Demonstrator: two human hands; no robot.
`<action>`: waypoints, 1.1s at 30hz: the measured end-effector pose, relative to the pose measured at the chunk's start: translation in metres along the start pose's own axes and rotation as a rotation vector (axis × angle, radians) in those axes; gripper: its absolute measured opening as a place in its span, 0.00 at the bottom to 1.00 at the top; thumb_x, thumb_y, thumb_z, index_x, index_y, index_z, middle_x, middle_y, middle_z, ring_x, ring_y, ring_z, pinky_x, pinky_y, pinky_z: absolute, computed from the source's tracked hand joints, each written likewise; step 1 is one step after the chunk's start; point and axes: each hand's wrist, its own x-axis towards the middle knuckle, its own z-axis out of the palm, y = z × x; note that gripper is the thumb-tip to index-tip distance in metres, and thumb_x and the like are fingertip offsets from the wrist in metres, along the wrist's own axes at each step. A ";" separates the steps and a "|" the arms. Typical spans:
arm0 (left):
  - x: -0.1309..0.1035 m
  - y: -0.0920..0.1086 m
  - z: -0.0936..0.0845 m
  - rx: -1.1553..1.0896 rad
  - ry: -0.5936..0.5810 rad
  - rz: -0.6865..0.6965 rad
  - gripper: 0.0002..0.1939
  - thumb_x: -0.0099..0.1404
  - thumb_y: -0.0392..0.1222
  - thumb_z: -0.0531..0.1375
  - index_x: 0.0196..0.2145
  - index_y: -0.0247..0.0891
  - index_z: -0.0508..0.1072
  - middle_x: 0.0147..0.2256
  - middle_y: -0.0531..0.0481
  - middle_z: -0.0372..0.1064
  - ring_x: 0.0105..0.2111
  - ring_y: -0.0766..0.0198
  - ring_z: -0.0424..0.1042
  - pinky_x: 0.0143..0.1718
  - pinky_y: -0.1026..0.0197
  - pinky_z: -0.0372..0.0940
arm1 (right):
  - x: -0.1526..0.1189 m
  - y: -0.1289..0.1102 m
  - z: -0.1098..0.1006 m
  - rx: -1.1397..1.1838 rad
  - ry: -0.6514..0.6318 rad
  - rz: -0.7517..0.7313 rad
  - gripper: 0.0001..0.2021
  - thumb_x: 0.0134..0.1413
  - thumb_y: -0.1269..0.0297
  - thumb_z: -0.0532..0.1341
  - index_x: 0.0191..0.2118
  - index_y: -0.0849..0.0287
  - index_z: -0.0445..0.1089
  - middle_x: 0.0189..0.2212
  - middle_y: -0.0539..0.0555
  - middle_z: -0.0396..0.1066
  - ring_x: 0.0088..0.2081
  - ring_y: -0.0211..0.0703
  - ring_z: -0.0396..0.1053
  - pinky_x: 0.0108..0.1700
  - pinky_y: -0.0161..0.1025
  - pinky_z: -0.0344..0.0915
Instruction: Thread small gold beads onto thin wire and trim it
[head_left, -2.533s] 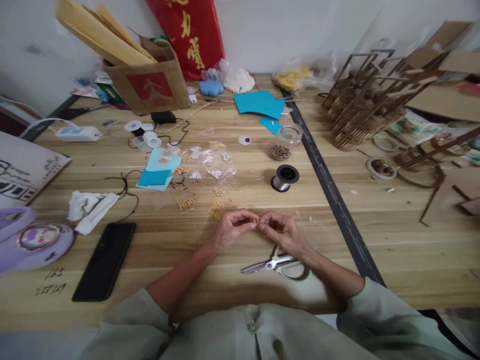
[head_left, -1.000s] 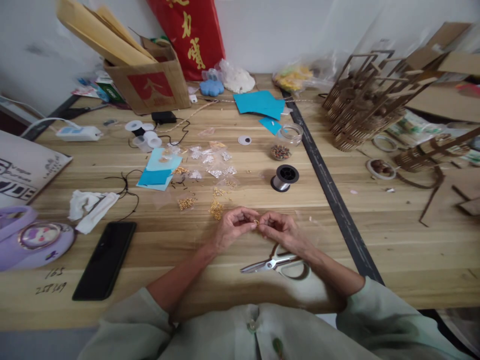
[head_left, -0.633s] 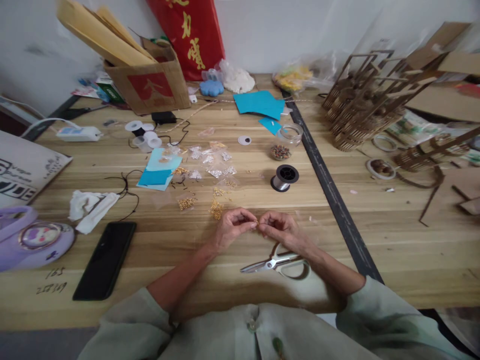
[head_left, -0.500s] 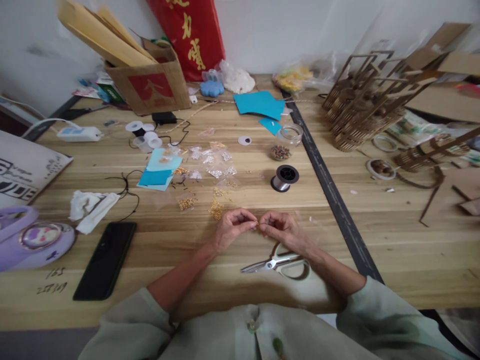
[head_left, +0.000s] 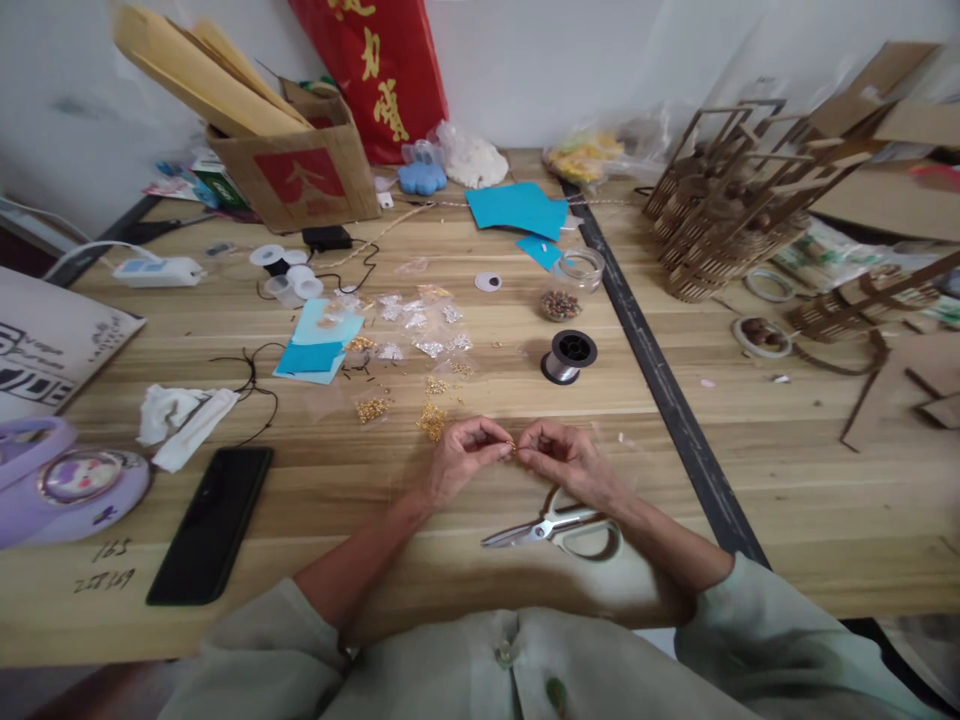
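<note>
My left hand (head_left: 470, 455) and my right hand (head_left: 561, 458) meet fingertip to fingertip above the table, both closed in a pinch. Between them shows a tiny gold-coloured bead (head_left: 514, 448); which fingers bear it, or whether a thread runs through it, is too small to tell. Just left of my left hand lies a loose pile of gold beads (head_left: 432, 421), with a small bag of gold beads (head_left: 372, 409) further left. Scissors (head_left: 553, 527) with pale handles lie under my right wrist, blades pointing left. A spool of thin wire or line (head_left: 570, 357) stands beyond my right hand.
Small bags of silver findings (head_left: 431, 345) lie mid-table beside blue paper sheets (head_left: 309, 345). A glass jar of beads (head_left: 562, 303) is behind the spool. A black phone (head_left: 211, 525) lies left; wooden baskets (head_left: 720, 230) stand at the right, past a dark strip (head_left: 660, 390).
Both hands keep their pinch at nearly the same spot, with only slight finger movement. The view has shifted very slightly; the things on the table stay put.
</note>
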 end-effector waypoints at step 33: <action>0.001 -0.008 -0.002 0.054 -0.065 0.090 0.09 0.52 0.38 0.67 0.34 0.37 0.78 0.31 0.50 0.73 0.31 0.67 0.71 0.34 0.65 0.66 | 0.003 0.006 -0.004 0.304 -0.127 0.043 0.16 0.48 0.53 0.65 0.31 0.63 0.69 0.20 0.47 0.65 0.22 0.32 0.62 0.26 0.31 0.60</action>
